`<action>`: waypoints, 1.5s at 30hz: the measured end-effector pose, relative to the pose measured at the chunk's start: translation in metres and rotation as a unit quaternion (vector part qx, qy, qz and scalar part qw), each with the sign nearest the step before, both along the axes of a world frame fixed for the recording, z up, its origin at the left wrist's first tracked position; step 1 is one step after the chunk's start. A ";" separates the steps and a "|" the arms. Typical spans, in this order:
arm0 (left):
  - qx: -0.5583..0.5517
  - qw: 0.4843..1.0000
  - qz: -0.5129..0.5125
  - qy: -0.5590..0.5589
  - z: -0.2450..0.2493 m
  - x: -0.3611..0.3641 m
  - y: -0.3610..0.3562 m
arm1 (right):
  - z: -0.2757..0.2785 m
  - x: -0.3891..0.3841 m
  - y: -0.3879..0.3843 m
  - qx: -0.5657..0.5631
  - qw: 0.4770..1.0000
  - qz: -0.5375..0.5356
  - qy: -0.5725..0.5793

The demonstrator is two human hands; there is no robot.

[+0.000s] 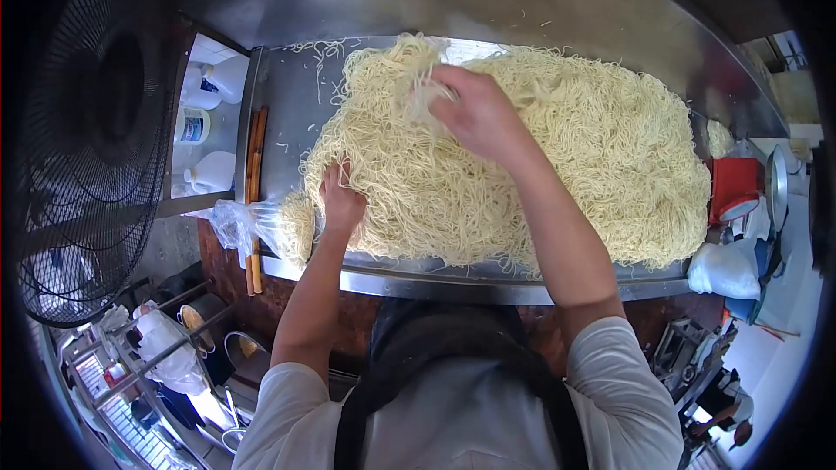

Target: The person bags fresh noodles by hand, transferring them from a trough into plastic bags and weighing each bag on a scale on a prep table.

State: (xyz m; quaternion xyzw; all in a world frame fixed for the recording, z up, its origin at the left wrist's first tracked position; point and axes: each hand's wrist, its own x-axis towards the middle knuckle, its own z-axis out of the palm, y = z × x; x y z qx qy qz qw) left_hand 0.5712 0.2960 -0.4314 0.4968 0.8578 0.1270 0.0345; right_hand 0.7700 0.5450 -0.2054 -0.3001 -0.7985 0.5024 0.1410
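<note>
A wide heap of thin, pale yellow noodles (601, 157) covers much of a steel worktop. At the heap's left edge, my left hand (342, 198) has its fingers curled into the strands; the fingertips are hidden among them. Higher up and nearer the middle, my right hand (477, 113) is closed on a loose bunch of noodles, held at the far side of the pile. Motion blurs that bunch and the fingers. A clear plastic bag (235, 224) with noodles in it lies by the front left corner, close to my left forearm.
Two wooden sticks (254, 183) lie along the worktop's left end. Beyond them are white plastic jugs (212, 172) and a large fan (96, 130). A red scale (734, 187) and a white plastic bag (724, 268) are at the right end. Another person (736, 409) is at far lower right.
</note>
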 end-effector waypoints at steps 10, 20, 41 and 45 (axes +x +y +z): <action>0.101 0.988 -0.096 -0.070 0.098 -0.053 0.189 | -0.091 0.113 -0.017 0.136 0.953 -0.068 -0.263; -0.020 0.902 -0.161 -0.400 0.192 0.081 0.183 | -0.062 0.091 -0.018 -0.035 0.984 -0.171 0.042; 0.102 0.859 -0.150 -0.480 0.207 0.107 0.109 | -0.049 0.152 -0.049 0.039 0.980 -0.188 -0.049; -0.147 0.918 -0.104 -0.352 0.212 0.073 0.097 | -0.091 0.193 -0.041 0.092 0.935 -0.196 -0.280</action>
